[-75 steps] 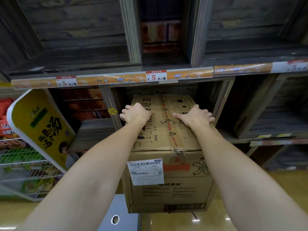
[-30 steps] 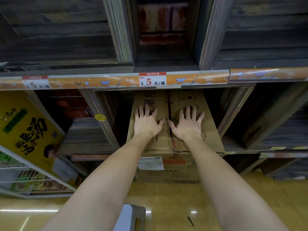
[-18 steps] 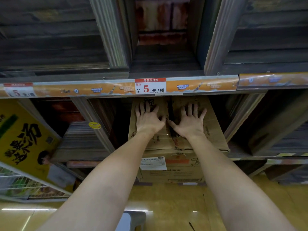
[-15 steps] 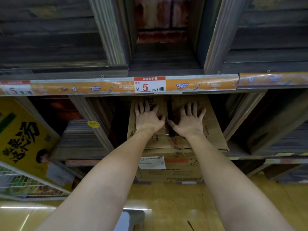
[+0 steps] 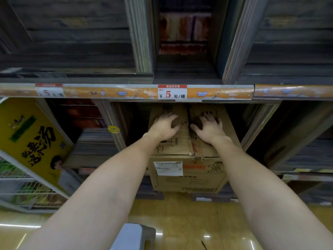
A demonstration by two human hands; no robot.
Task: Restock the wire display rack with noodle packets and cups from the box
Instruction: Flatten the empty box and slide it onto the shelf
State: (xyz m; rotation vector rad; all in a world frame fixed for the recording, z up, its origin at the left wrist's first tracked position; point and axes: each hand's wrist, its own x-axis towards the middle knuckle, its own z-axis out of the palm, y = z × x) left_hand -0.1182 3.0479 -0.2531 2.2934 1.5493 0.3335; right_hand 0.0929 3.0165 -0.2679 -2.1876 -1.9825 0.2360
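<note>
Head view: left hand [image 5: 164, 128] and right hand [image 5: 209, 129], fingers curled, press the box [image 5: 187, 170] top.

far end of the box [image 5: 187, 147] under the shelf; fingertips [image 5: 210, 116] blurred

brown cardboard box [image 5: 187, 175] with black print, yellow sign [image 5: 27, 134], orange shelf strip [image 5: 111, 92]

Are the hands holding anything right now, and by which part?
Both hands are on the cardboard box: left hand and right hand lie on its top flaps beside the centre seam, fingers curled; a firm grip cannot be told.
</note>
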